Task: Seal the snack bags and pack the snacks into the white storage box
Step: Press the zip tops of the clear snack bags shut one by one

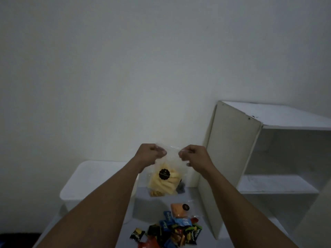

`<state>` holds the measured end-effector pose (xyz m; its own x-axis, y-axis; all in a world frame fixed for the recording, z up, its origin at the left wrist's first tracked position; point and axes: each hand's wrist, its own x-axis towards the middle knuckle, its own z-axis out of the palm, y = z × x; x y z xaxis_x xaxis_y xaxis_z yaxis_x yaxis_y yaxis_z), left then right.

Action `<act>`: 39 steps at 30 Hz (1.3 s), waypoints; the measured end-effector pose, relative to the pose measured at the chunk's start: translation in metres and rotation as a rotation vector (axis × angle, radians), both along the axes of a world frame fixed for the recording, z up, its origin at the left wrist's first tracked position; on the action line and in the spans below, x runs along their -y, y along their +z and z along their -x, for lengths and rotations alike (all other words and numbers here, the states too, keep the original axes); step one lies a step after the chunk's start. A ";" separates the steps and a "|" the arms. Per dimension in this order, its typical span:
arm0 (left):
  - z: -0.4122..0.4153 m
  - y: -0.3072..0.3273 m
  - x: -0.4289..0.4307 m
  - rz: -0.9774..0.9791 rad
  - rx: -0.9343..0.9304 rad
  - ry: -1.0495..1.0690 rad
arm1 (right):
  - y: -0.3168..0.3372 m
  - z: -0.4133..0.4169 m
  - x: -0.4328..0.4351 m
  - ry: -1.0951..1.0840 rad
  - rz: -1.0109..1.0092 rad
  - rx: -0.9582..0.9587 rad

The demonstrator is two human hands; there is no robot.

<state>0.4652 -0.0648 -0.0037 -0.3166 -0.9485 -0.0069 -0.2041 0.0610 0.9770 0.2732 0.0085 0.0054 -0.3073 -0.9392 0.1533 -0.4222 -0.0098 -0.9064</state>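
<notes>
I hold a clear snack bag point(166, 183) of pale yellow sticks with a round black label up in front of me, above the table. My left hand point(151, 154) pinches the bag's top edge on the left and my right hand point(194, 155) pinches it on the right, both fists closed on the plastic. The white storage box point(93, 178), with its lid on, stands on the table at the left, partly behind my left forearm. A second clear bag of orange snacks point(178, 210) lies on the table below.
A pile of small wrapped candies point(172, 233) in black, blue, red and green lies at the table's near edge. A white shelf unit point(268, 167) with open compartments stands at the right. A plain white wall point(125, 68) rises behind the table.
</notes>
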 end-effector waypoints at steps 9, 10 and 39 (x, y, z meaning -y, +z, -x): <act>0.007 0.044 -0.014 0.001 -0.180 -0.001 | 0.054 0.010 0.003 0.109 0.052 -0.122; 0.007 0.047 -0.013 0.028 -0.181 0.020 | 0.057 0.009 0.002 0.126 0.054 -0.101; 0.002 0.075 0.010 0.068 -0.292 0.003 | 0.080 0.017 0.023 0.153 0.134 -0.047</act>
<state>0.4629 -0.0747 0.0712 -0.2930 -0.9446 0.1481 0.0850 0.1286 0.9880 0.2567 -0.0149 0.0849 -0.1519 -0.9447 0.2905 -0.4484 -0.1961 -0.8720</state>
